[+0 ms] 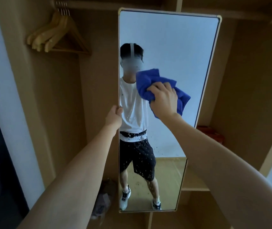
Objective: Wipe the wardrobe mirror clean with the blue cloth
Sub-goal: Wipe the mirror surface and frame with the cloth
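Right hand fingers curled, bunching crumpled blue cloth against the glass mid-height on the tall gold-framed wardrobe mirror. Left hand fingers wrapped round the mirror's left edge. Droplets speckle lower glass. Wooden hangers upper left.

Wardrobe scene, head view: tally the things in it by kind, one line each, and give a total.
Mirror: 1
Blue cloth: 1, gripped by the right hand
Wooden hangers: 4 by my count, bunched together so not certain
Hands: 2, the left hand holding the mirror's left edge
Reddish-orange object on the shelf behind the mirror: 1
Total: 9
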### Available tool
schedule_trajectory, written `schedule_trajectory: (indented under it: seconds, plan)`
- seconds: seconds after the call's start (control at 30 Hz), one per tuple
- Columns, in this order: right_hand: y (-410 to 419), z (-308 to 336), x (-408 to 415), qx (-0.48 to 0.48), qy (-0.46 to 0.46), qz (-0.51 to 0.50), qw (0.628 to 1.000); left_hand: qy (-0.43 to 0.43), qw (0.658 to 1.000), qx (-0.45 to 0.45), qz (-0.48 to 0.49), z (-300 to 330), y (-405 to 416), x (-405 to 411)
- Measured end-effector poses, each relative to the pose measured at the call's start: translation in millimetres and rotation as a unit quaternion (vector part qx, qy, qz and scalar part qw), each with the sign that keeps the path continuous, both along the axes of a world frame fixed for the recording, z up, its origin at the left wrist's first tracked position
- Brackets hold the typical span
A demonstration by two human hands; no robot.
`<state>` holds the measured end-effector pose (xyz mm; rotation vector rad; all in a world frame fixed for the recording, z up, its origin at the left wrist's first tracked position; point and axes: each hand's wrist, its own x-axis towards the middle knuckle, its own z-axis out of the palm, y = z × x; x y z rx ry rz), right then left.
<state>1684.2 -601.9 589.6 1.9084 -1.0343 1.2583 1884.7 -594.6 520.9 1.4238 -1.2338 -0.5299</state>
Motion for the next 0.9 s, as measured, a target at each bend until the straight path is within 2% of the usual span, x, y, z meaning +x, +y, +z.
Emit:
schedule_trajectory:
  seconds: [0.13, 0.3, 0.37, 0.5, 0.63, 0.7, 0.77, 0.9]
  plan:
    - [-7, 15, 4, 0.008, -0.030, -0.016, 0.999, -0.005, 1.000, -0.002, 0.006, 0, -1, -1]
    - [-3, -62, 7, 0.036, -0.002, -0.027, 0.999, 0.004, 1.000, 0.000, -0.003, 1, 0, 0]
    - [1, -72, 6, 0.066, -0.002, -0.026, 0.997, 0.005, 1.000, 0.007, -0.010, 1, 1, 2]
    - [4, -31, -6, 0.054, 0.022, -0.012, 0.998, -0.002, 1.000, 0.003, -0.011, 1, 2, 1]
    - [5, 25, -24, 0.016, -0.070, -0.035, 0.997, -0.007, 1.000, 0.001, -0.013, -2, -2, 2]
    - [1, 32, -25, 0.020, -0.074, -0.050, 0.996, -0.002, 1.000, 0.000, -0.010, -3, -5, 3]
    - [-4, 18, -21, 0.028, -0.061, -0.043, 0.997, -0.009, 1.000, 0.000, -0.004, -4, -6, 1]
    - [-6, -54, -18, 0.060, -0.027, -0.052, 0.996, -0.007, 1.000, 0.005, 0.001, -3, -2, 0]
